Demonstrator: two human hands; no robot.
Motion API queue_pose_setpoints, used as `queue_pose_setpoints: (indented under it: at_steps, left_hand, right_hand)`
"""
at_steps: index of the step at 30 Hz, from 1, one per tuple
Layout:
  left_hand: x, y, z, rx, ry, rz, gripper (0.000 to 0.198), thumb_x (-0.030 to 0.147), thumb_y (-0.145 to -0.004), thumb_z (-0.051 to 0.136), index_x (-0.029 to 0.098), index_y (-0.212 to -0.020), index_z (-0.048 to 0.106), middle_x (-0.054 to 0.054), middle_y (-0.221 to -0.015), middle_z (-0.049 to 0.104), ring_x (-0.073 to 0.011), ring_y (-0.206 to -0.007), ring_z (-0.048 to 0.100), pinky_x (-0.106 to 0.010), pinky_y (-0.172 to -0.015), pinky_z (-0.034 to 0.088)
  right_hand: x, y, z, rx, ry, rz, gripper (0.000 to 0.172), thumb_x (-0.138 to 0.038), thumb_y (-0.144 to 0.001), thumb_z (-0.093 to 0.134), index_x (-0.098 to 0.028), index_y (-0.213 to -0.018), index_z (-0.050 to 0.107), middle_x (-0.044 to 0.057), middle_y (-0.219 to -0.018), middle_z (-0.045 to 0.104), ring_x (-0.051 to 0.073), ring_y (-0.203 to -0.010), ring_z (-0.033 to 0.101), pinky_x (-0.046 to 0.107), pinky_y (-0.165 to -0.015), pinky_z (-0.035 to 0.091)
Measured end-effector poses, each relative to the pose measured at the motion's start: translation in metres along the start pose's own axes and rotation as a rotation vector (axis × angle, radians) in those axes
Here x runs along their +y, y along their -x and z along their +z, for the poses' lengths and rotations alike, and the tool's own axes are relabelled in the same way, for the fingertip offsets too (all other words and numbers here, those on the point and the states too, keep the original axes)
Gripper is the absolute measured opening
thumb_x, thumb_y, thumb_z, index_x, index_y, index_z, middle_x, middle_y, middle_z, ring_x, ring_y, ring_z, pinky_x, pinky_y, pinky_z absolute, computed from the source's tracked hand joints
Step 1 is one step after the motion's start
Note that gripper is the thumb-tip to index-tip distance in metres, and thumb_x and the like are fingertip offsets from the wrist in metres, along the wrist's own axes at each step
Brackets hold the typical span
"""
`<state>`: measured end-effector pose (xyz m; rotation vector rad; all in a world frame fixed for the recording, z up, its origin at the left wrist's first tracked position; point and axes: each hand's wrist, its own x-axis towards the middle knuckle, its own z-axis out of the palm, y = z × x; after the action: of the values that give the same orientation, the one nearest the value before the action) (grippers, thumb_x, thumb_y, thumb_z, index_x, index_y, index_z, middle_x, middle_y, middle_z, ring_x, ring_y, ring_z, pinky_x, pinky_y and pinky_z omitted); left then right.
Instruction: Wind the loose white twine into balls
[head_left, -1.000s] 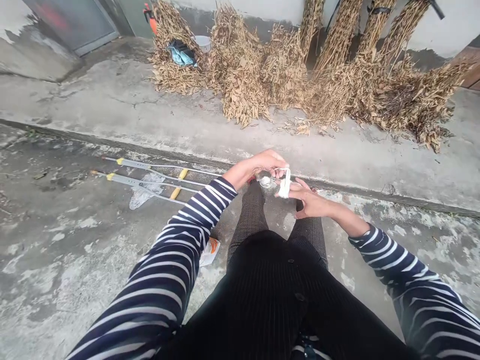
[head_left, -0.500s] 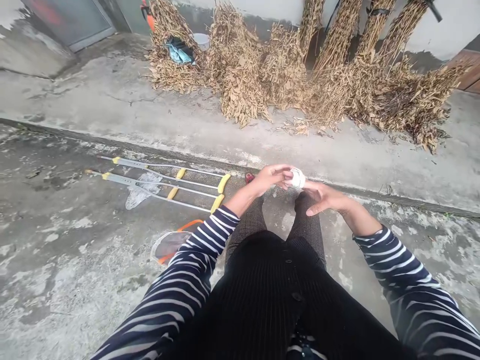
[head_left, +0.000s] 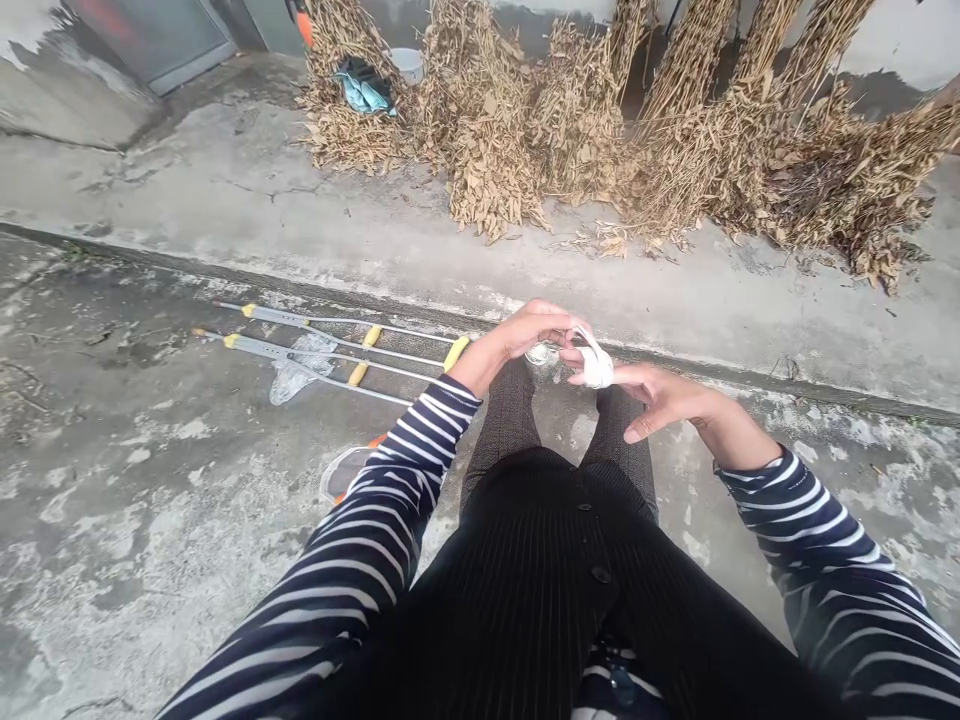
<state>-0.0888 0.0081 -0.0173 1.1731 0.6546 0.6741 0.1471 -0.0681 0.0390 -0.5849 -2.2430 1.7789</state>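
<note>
A white bandage (head_left: 598, 368) is wound around the fingers of my right hand (head_left: 664, 398), whose fingertips stick out on the left side. The thumb of that hand is spread away from the wrap. From the wrap a narrow strip rises to my left hand (head_left: 534, 328), which has its fingers closed on the bandage strip. Below my left palm shows a whitish round shape (head_left: 541, 353); whether it is the bandage's roll I cannot tell. Both hands are held in front of my legs, over the ground.
A pair of crutches (head_left: 341, 350) with yellow pads lies on the concrete at left, with a clear plastic bag (head_left: 300, 368) at them. Partly behind my left sleeve is an orange-edged item (head_left: 346, 470). Dried plant bundles (head_left: 495, 130) lean along the wall beyond a low step edge (head_left: 360, 295).
My left hand has risen slightly, and a strip now stretches between it and the wrap. My right hand has shifted a little right and down. The view has moved slightly.
</note>
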Motion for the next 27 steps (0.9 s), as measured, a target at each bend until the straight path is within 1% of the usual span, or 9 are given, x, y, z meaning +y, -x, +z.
queue_pose_setpoints:
  at_steps: [3,7,10,13,16,18,21,24,27]
  left_hand:
    - [0.013,-0.008,-0.003,-0.08,-0.094,-0.065,0.034,0.038,-0.071,0.085,0.008,-0.064,0.072,-0.012,-0.075,0.075,-0.0159,-0.071,0.068,-0.028,-0.071,0.055]
    - [0.001,-0.015,-0.003,-0.138,-0.22,-0.175,0.03,0.037,-0.071,0.085,0.008,-0.073,0.076,-0.01,-0.075,0.075,-0.0174,-0.067,0.069,-0.029,-0.066,0.056]
    - [-0.013,-0.012,0.004,0.013,-0.246,-0.12,0.031,0.034,-0.071,0.084,0.01,-0.089,0.078,-0.01,-0.09,0.078,-0.0169,-0.069,0.07,-0.027,-0.061,0.055]
    - [-0.022,-0.004,0.019,0.155,-0.101,0.026,0.04,0.031,-0.072,0.082,0.014,-0.108,0.075,-0.011,-0.108,0.078,-0.0177,-0.081,0.072,-0.026,-0.066,0.056]
    - [-0.027,0.003,0.033,0.152,0.016,0.065,0.038,0.028,-0.07,0.083,0.013,-0.105,0.075,-0.011,-0.108,0.078,-0.0199,-0.09,0.073,-0.029,-0.076,0.057]
    - [-0.032,0.006,0.037,0.203,0.024,0.049,0.034,0.029,-0.069,0.084,0.012,-0.098,0.076,-0.01,-0.098,0.079,-0.0184,-0.082,0.073,-0.03,-0.076,0.057]
    - [-0.043,0.007,0.032,0.229,-0.047,0.059,0.031,0.035,-0.072,0.082,0.012,-0.093,0.077,-0.006,-0.087,0.077,-0.0151,-0.071,0.07,-0.028,-0.071,0.056]
    - [-0.056,0.003,0.018,0.219,-0.143,0.085,0.03,0.04,-0.078,0.076,0.011,-0.087,0.077,-0.006,-0.084,0.076,-0.015,-0.073,0.069,-0.026,-0.068,0.056]
    - [-0.065,-0.005,-0.002,0.324,-0.199,0.058,0.028,0.039,-0.082,0.072,0.011,-0.087,0.076,-0.007,-0.087,0.075,-0.0141,-0.075,0.068,-0.025,-0.066,0.055]
  right_hand:
    - [-0.009,0.005,-0.001,0.018,0.066,-0.017,0.073,-0.046,-0.079,0.084,-0.033,-0.146,0.059,0.006,-0.168,0.035,0.03,-0.159,0.024,0.051,-0.129,0.015]
    - [-0.015,0.016,-0.005,0.067,0.117,0.016,0.073,-0.045,-0.08,0.083,-0.03,-0.146,0.06,0.008,-0.165,0.04,0.031,-0.157,0.03,0.051,-0.128,0.019]
    - [-0.016,0.022,-0.007,0.101,0.141,0.044,0.072,-0.045,-0.079,0.084,-0.029,-0.146,0.06,0.008,-0.163,0.044,0.032,-0.157,0.029,0.052,-0.128,0.018]
    - [-0.013,0.024,-0.007,0.103,0.137,0.06,0.074,-0.043,-0.078,0.085,-0.029,-0.146,0.06,0.009,-0.162,0.045,0.032,-0.157,0.029,0.052,-0.128,0.017]
    - [-0.008,0.022,-0.005,0.084,0.105,0.061,0.076,-0.044,-0.077,0.086,-0.028,-0.147,0.059,0.009,-0.161,0.046,0.032,-0.157,0.031,0.053,-0.128,0.018]
    - [-0.005,0.02,-0.003,0.075,0.079,0.049,0.077,-0.045,-0.077,0.086,-0.029,-0.148,0.058,0.009,-0.162,0.044,0.031,-0.157,0.029,0.052,-0.128,0.017]
    - [-0.006,0.018,-0.001,0.08,0.006,0.005,0.077,-0.048,-0.078,0.084,-0.03,-0.148,0.058,0.008,-0.164,0.042,0.03,-0.159,0.025,0.051,-0.129,0.016]
    - [-0.013,0.023,-0.003,0.138,-0.055,-0.027,0.076,-0.053,-0.077,0.083,-0.03,-0.146,0.06,0.008,-0.165,0.041,0.03,-0.159,0.023,0.05,-0.129,0.019]
    - [-0.026,0.036,-0.011,0.226,-0.013,-0.024,0.078,-0.055,-0.074,0.084,-0.031,-0.144,0.061,0.005,-0.169,0.033,0.033,-0.16,0.019,0.054,-0.128,0.02]
